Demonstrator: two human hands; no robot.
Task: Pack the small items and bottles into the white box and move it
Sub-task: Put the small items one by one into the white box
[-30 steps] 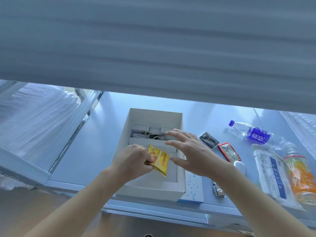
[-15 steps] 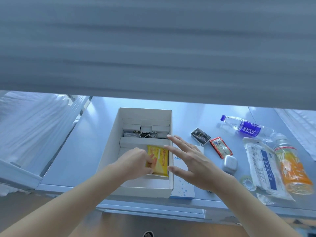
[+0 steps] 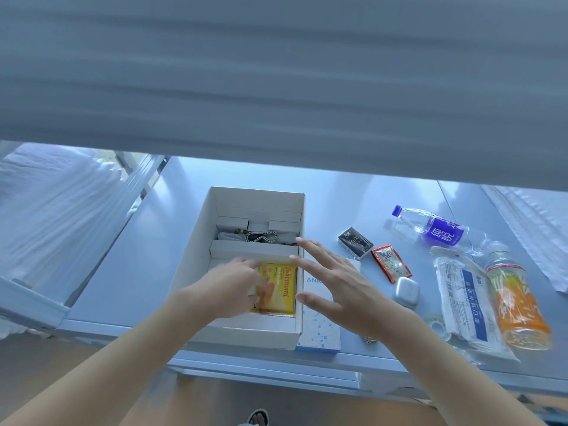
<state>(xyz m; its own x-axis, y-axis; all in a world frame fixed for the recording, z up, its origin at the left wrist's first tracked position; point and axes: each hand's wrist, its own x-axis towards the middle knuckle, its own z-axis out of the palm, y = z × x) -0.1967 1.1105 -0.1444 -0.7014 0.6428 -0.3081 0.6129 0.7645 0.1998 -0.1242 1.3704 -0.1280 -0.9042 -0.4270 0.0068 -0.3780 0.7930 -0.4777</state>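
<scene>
The white box [image 3: 196, 256] stands open on the blue table. A yellow packet [image 3: 281, 289] lies flat in its near compartment, with my left hand [image 3: 229, 285] resting on the packet's left edge, fingers loosely curled over it. A chain and small white items sit in the far compartment. My right hand [image 3: 335, 285] hovers open over the box's right wall, fingers spread, holding nothing. Right of the box lie a black packet [image 3: 355, 241], a red sachet [image 3: 391, 263], a white earbud case [image 3: 405, 292], a water bottle [image 3: 430, 226], an orange drink bottle [image 3: 516, 302] and a bagged white pack [image 3: 467, 299].
A white-and-blue carton [image 3: 319, 330] lies against the box's right side, partly under my right hand. A tape roll [image 3: 435, 321] and a metal clip [image 3: 370, 339] sit near the table's front edge. A grey overhanging panel [image 3: 276, 87] hides the far table. White fabric [image 3: 46, 210] is left.
My left hand has lowered the yellow packet from above the box until it lies flat in the near compartment. My right hand stayed spread open, drifting slightly right.
</scene>
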